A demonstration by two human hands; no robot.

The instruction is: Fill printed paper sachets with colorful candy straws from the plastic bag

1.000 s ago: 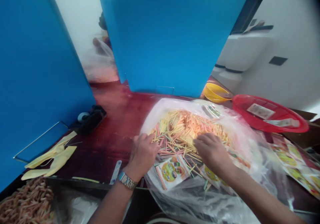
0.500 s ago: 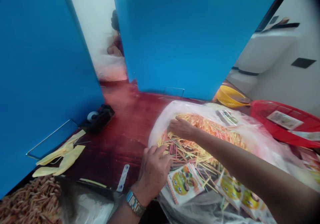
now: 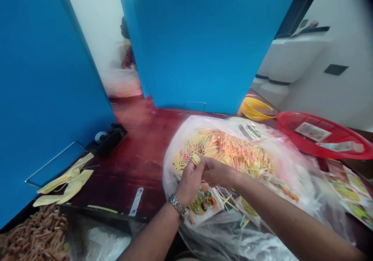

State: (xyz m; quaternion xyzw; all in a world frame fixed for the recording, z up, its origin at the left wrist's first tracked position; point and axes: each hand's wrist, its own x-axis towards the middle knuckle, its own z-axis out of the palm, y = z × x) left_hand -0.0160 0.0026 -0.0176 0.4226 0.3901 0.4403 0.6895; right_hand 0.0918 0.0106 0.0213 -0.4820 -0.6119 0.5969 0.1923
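Observation:
My left hand (image 3: 189,179), with a metal watch at the wrist, is closed on a small bunch of pale yellow sticks (image 3: 196,159) that pokes out past the thumb and fingers. Pressed up against it is my right hand (image 3: 218,171), also closed; its fingertips are partly hidden behind the left, so what they grip cannot be made out. Under and beyond both hands, a clear plastic bag (image 3: 175,144) lies spread open, full of thin yellow, pink and green snack sticks (image 3: 233,148). A printed packet (image 3: 205,204) rests at the bag's near edge, just below my hands.
Blue panels (image 3: 204,47) stand behind the dark red table (image 3: 140,136). A red basket (image 3: 314,144) and a yellow basket (image 3: 256,109) sit at right. At left are a tape dispenser (image 3: 109,138), yellow strips (image 3: 70,183) and brown sticks (image 3: 35,234). A person shows through the gap.
My right hand has drawn back from the pile to meet my left. The left hand has gone from spread fingers to closed on a bunch of sticks. The view has shifted slightly.

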